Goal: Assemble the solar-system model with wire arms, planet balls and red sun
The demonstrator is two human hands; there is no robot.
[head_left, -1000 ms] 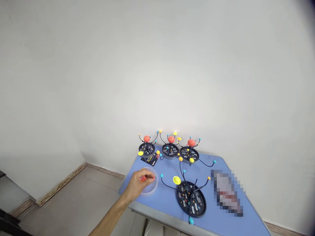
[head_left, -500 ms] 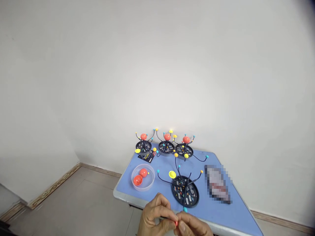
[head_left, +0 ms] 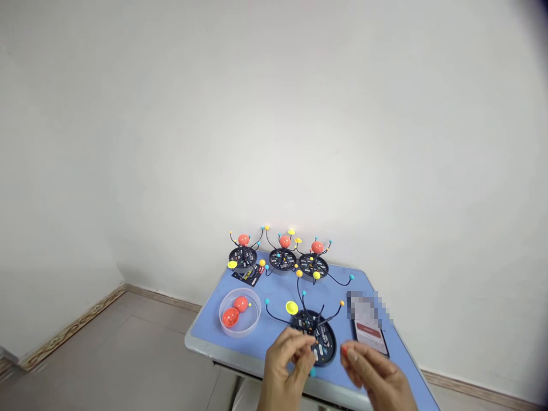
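My right hand [head_left: 374, 371] pinches a small red ball [head_left: 344, 350] between thumb and fingertips, over the table's front right. My left hand [head_left: 286, 365] is in front of the nearest solar system model [head_left: 327, 342], its curled thumb and index finger slightly apart with nothing visible between them. This model has a round black base with printed labels. Curved black arms rise from it, carrying a yellow ringed planet [head_left: 291, 308], blue balls and orange balls. One short arm [head_left: 322, 311] has a bare tip. My left fingers cover part of the base.
Three similar models, each with a large red ball [head_left: 285, 242], line the back of the blue table [head_left: 205, 328]. A clear round tub [head_left: 258, 319] on the left holds red sphere pieces and a tiny yellow ball. A printed card [head_left: 248, 276] lies behind it; a phone [head_left: 374, 341] lies right.
My hands have separated: the right moved right and up with the red ball, the left up towards the near model's base. The whole view has shifted slightly.
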